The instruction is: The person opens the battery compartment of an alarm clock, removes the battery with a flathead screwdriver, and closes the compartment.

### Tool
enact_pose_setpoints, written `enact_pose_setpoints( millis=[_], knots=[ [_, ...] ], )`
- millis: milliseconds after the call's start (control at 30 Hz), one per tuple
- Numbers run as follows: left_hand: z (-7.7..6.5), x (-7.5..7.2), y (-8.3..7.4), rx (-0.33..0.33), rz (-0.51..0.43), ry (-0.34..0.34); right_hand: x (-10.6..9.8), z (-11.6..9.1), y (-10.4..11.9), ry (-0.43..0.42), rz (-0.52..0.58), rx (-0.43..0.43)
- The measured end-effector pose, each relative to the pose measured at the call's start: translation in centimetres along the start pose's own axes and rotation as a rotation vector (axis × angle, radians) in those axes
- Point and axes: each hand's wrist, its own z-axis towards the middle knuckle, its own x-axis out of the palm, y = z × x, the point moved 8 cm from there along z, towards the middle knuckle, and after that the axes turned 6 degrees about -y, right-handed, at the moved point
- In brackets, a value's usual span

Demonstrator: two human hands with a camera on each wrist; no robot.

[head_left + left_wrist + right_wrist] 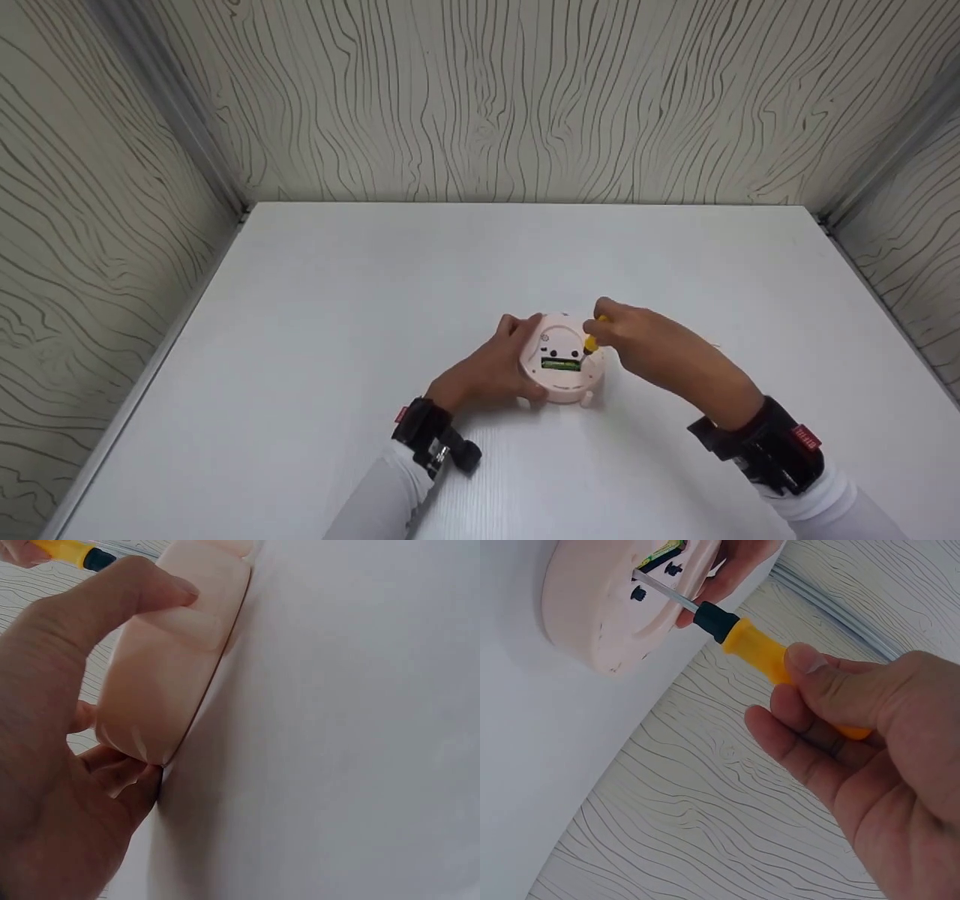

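Room over tabletop (315, 322) leftward (wall (82, 202) beyond)

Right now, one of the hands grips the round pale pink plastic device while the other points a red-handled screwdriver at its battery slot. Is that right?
The colour is wrong: the metal-shafted screwdriver in the right hand has a yellow plastic handle, not red, as the right wrist view shows. The rest stands.

Blurred lettering (808, 438) on red strap tag (805, 436), tiny unreadable print (568, 388) on pink device (564, 346)
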Motion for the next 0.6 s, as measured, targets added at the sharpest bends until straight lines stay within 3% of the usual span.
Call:
enact_pose_setpoints(
  millis=[300,600],
  knots=[
    [0.1,0.1,0.2,-0.011,-0.001,0.009,1.0,-0.2,-0.8,0.03,0.094,0.054],
    [0.1,0.0,-0.2,-0.021,0.02,0.01,1.3,-0.2,-1.4,-0.032,0.133,0.045]
  ],
)
